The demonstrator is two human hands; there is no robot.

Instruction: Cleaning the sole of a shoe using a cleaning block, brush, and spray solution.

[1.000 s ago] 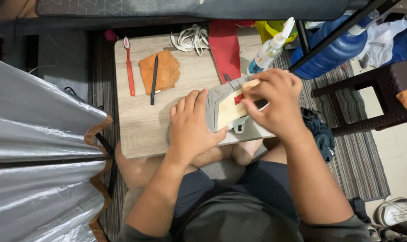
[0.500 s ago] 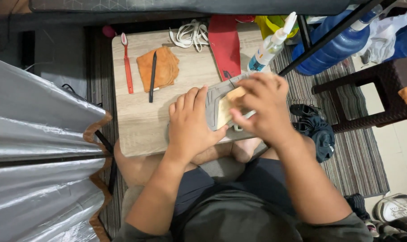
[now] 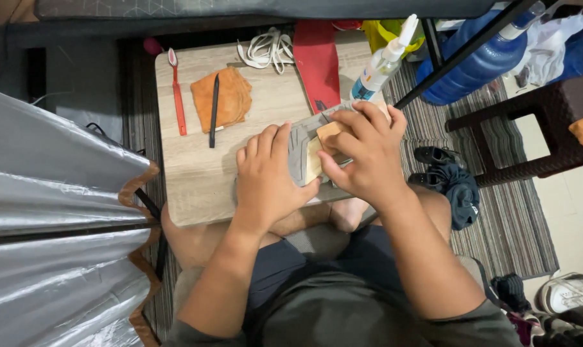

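Since a moment ago, right hand (image 3: pixel 362 154) has slid its tan block (image 3: pixel 330 133) up the grey shoe (image 3: pixel 299 151), fingers closed around it; left hand (image 3: pixel 269 177) lies flat and open, pinning the shoe to the tabletop (image 3: pixel 195 173).

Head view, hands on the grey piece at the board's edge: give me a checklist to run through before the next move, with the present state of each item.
1. Left hand flat on the grey piece, pinning it to the wooden board: ok.
2. Right hand gripping the tan block on the grey piece: ok.
3. Left fingertips apart from the tan block: cannot tell, the hands nearly meet.
4. Grey piece fully supported by the board: cannot tell, the hands hide its near edge.
5. Squeeze bottle upright beside the right hand, apart from it: ok.
6. Red toothbrush and black pen on the orange cloth lie apart from both hands: ok.
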